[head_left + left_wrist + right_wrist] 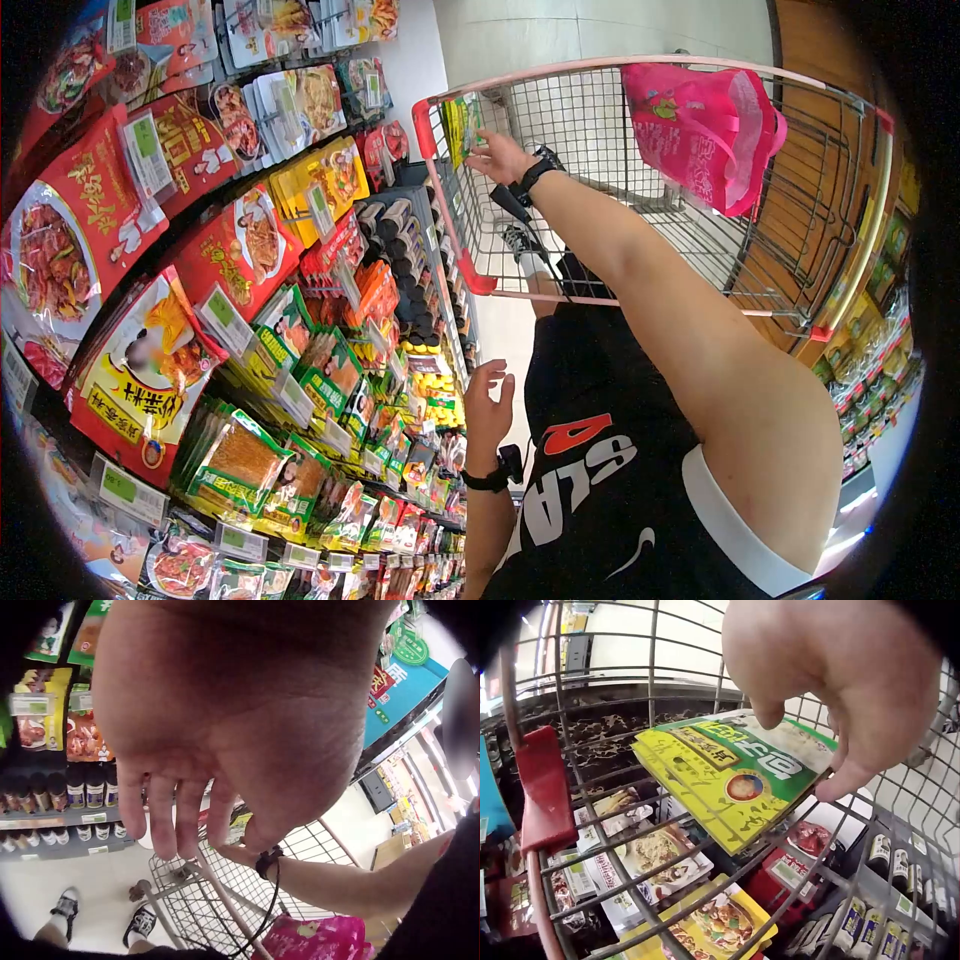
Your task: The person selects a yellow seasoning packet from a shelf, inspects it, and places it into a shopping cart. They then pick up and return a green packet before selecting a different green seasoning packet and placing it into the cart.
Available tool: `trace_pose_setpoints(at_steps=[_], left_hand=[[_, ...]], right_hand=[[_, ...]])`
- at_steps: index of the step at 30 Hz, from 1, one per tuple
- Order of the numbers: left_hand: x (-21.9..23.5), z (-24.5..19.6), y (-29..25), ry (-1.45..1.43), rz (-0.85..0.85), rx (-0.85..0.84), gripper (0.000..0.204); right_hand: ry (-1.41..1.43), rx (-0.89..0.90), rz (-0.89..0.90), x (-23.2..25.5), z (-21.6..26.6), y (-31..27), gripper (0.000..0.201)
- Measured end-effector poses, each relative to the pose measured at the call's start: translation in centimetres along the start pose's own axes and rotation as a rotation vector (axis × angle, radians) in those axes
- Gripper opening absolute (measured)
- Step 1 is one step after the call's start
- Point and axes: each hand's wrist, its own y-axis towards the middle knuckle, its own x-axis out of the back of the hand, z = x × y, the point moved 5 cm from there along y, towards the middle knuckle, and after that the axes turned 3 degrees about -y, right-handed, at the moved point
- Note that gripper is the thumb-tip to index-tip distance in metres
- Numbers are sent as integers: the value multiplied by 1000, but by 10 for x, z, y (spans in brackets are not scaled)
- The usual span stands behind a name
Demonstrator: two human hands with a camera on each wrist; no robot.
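Note:
Yellow-green food packets (458, 128) (735, 772) rest against the wire at the near-shelf end of the shopping cart (560, 110). My right hand (502, 160) (840, 690) is inside the cart beside them, its fingers relaxed and spread; in the right wrist view the fingertips lie at the packets' upper and right edges. Whether they press on the packets is hard to tell. My left hand (489, 402) (225, 735) hangs in front of the body near the shelf, palm bare and fingers loosely extended, holding nothing.
A pink bag (695, 130) hangs inside the cart's far part. Along the left runs a shelf rack of hanging packets (150, 370) with price tags, and dark bottles (400, 260) stand further along. A red corner piece (546, 791) caps the cart rim. More goods line the right edge.

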Motion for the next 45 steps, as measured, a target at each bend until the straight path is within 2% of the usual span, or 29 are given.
trace_pose_setpoints(at_steps=[5,7,10,18,19,21,23,25,26,27,30,33,35,38,39,40,42,44,45], left_hand=[[-1,0,-1,-3,-14,-28,25],[-2,2,-3,0,-11,-29,25],[-2,6,-8,13,-19,-28,25],[-7,26,-21,-43,-58,-41,25],[-8,27,-22,-43,-52,-57,25],[-8,29,-21,-8,-32,-117,25],[-6,26,-22,26,-21,-194,27],[0,30,-23,54,-28,-266,27],[3,35,-25,70,-38,-302,27],[7,39,-28,70,-58,-339,28],[22,56,-42,95,-87,-414,29],[30,87,-61,100,-151,-452,31],[33,132,-66,69,-220,-468,31],[35,166,-87,48,-279,-494,34],[34,176,-95,103,-308,-522,35],[40,171,-111,120,-259,-491,37],[34,192,-126,166,-262,-556,38],[37,201,-152,115,-205,-483,40],[35,213,-155,103,-226,-482,41]], right_hand=[[-16,0,-9,-1,7,-8,74],[-40,18,-92,-9,15,-20,88],[-152,74,-37,-16,18,-18,89],[-336,168,-60,-10,18,-20,82],[-267,245,-22,-13,18,-22,81],[-516,189,-15,-2,19,-35,79],[-784,41,3,16,29,-66,72],[-873,85,-78,29,39,-91,63],[-663,205,-85,42,36,-85,55],[-618,228,-74,35,40,-114,47],[-526,369,18,25,41,-179,36],[-686,484,103,-1,23,-258,28],[-839,579,180,-28,-4,-309,26],[-1035,716,368,-95,-60,-382,20],[-1042,741,493,-123,-85,-409,18],[-1044,760,610,-151,-108,-438,16],[-1098,697,892,-211,-157,-507,17],[-1062,609,1204,-258,-205,-566,25],[-1042,570,1280,-278,-228,-589,28]])
